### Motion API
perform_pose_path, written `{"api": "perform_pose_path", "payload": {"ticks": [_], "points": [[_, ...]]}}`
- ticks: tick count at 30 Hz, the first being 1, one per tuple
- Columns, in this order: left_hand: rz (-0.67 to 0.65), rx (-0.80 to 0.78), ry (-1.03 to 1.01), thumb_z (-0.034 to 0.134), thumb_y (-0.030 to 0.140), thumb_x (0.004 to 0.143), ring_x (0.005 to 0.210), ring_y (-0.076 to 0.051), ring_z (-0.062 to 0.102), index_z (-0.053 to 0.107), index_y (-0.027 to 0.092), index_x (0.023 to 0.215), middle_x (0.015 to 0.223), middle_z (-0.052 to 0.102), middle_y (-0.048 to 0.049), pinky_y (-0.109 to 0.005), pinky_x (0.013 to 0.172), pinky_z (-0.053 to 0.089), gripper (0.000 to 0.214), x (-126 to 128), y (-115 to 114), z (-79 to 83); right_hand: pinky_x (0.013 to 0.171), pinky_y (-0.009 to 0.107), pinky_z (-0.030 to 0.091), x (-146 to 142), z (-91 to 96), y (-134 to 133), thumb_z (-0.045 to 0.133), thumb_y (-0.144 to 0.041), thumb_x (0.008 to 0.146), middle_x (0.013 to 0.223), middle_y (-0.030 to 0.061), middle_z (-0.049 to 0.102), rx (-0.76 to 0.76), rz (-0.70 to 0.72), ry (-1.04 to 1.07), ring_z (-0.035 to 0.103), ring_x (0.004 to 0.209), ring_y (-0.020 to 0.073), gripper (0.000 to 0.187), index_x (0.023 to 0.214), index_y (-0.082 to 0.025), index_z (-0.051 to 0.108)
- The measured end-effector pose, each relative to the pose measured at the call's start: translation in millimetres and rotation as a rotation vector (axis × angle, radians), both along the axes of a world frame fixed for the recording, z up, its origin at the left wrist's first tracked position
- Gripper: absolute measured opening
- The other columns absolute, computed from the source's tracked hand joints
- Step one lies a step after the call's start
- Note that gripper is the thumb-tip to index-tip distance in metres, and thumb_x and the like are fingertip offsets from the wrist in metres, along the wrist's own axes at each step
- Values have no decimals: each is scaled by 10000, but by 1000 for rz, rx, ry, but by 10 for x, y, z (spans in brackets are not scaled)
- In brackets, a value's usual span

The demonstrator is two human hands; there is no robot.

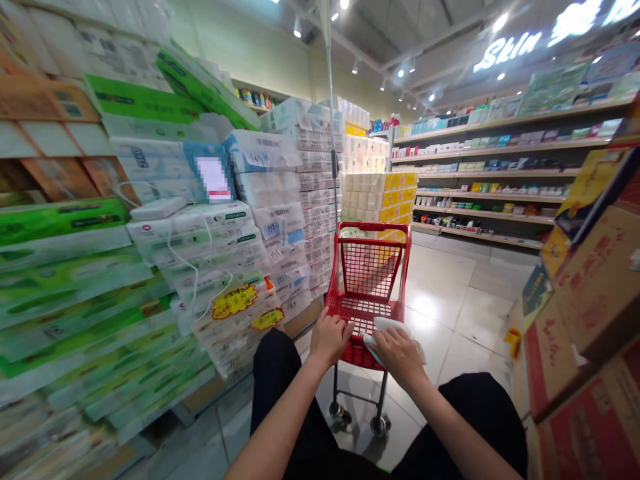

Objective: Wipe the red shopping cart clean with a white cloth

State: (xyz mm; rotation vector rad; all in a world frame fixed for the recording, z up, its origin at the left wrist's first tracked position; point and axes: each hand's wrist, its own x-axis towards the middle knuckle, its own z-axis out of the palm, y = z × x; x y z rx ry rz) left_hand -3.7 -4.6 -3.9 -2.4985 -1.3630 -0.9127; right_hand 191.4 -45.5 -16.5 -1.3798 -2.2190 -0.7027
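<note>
A small red shopping cart [406, 257] stands on the floor just in front of my knees, with grid panels and thin metal legs on casters. My left hand [330, 341] is closed over the left part of its near edge, fingers curled at the rim. To the right, my right hand [399, 352] grips a white cloth [387, 325] against the same near edge. Part of the cloth hangs out past my fingers on the right. What lies under my palms is hidden.
Stacked tissue packs [270, 193] line the left side, with a phone [214, 179] and white cable on them. Cardboard boxes [585, 293] rise close on the right. Shelves [480, 173] of small goods stand at the back, beyond the tiled floor [450, 293]. A thin pole [334, 133] rises behind the cart.
</note>
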Motion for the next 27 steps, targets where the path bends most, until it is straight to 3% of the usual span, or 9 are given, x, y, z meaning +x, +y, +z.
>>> {"api": "perform_pose_path", "payload": {"ticks": [5, 11, 16, 19, 22, 27], "points": [[-72, -51, -63, 265, 331, 1005, 902, -194, 588, 623, 212, 999, 942, 657, -49, -392, 936, 374, 377, 250, -244, -59, 757, 335, 367, -171, 7, -143, 405, -195, 948, 783, 52, 608, -12, 118, -23, 515, 745, 184, 219, 847, -185, 599], [-137, -81, -49, 274, 430, 993, 903, -207, 593, 554, 212, 1191, 1072, 649, -69, -327, 771, 386, 406, 65, -282, -100, 854, 331, 389, 330, 178, -48, 391, -404, 975, 892, 41, 630, -240, 434, -36, 528, 871, 180, 287, 932, -206, 594], [-176, -97, 30, 279, 418, 999, 771, -172, 578, 616, 195, 812, 783, 642, -32, -302, 734, 345, 446, -51, -157, -60, 976, 378, 366, 803, 285, 482, 296, -356, 1000, 1016, 40, 638, -266, 279, 84, 497, 1099, 200, 342, 1018, -228, 613], [-187, -96, 48, 263, 379, 1007, 728, -149, 563, 590, 190, 721, 732, 622, -15, -287, 728, 332, 474, -81, -33, -39, 1035, 417, 319, 914, 323, 768, 297, -368, 995, 1053, 39, 637, -200, 137, 117, 484, 1126, 206, 347, 1055, -236, 611], [-150, -105, 41, 254, 364, 1010, 703, -136, 562, 600, 190, 708, 722, 628, -5, -276, 716, 327, 492, -114, 142, -28, 1036, 423, 308, 800, 318, 853, 303, -359, 992, 963, 37, 633, -156, 66, 119, 496, 1059, 204, 333, 977, -233, 611], [-40, -143, 38, 233, 375, 1010, 695, -134, 576, 647, 179, 693, 720, 670, -21, -286, 779, 338, 556, -185, 443, -7, 989, 390, 319, 278, 238, 641, 312, -327, 993, 888, 32, 594, -118, 47, 124, 477, 983, 200, 293, 876, -227, 561]]}}
